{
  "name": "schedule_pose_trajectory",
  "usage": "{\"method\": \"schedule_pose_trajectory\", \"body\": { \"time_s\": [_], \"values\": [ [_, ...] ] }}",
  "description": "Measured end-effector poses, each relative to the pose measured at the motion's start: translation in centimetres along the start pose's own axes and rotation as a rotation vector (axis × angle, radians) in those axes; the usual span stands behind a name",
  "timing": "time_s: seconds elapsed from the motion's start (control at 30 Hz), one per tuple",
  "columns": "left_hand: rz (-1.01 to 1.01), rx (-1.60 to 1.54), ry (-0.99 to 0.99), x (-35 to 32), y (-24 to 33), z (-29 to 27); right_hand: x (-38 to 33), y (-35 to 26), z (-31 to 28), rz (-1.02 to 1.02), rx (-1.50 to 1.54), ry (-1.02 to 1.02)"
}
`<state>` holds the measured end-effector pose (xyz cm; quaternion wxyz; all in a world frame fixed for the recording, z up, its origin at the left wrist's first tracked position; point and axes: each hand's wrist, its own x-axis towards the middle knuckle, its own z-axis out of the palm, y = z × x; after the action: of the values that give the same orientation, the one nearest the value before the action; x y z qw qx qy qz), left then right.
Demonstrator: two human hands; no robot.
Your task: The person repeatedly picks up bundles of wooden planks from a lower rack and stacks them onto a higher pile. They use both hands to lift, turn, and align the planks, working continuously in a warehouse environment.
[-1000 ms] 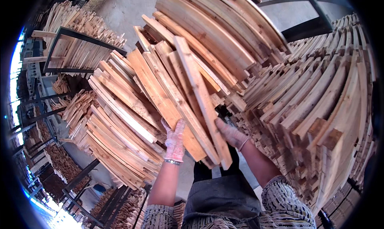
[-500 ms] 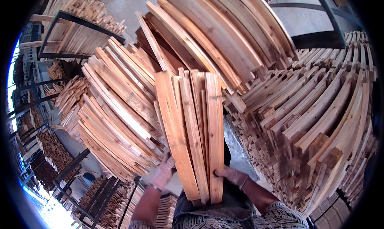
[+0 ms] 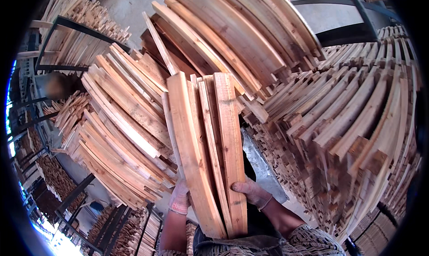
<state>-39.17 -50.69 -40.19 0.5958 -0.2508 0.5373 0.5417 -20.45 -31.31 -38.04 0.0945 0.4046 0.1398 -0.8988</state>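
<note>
A bundle of several long wooden boards [image 3: 232,157] stands on end close in front of me, its lower ends against my dark apron [image 3: 259,246]. My left hand [image 3: 180,197], in a pale work glove, grips the bundle's left side; its fingers go behind the boards and are partly hidden. On the right edge, my gloved right hand [image 3: 253,192] holds the same boards, thumb lying over the front face. The boards fan slightly apart, with dark gaps between them.
To the left lies a stack of loose boards [image 3: 120,108]. Wider planks [image 3: 232,28] are piled ahead. A tall stack of timber [image 3: 339,117] fills the right side. Black metal frames [image 3: 62,41] stand at far left, and another frame [image 3: 344,35] at far right.
The bundle has come lower and closer to my body, spreading a little more. My left hand now sits against its left side. The surroundings have shifted slightly left in view.
</note>
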Motion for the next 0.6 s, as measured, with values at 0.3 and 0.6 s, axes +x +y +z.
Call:
{"method": "schedule_pose_trajectory", "body": {
  "time_s": [0.3,0.6],
  "values": [
    [0.347,-0.052,-0.007,-10.6,6.8,3.7,-7.3,-7.2,10.8,-0.424,-0.279,-0.322],
    [0.536,-0.046,-0.878,-25.0,13.8,20.0,-29.8,-13.3,16.9,-0.842,-0.28,-0.408]
  ]
}}
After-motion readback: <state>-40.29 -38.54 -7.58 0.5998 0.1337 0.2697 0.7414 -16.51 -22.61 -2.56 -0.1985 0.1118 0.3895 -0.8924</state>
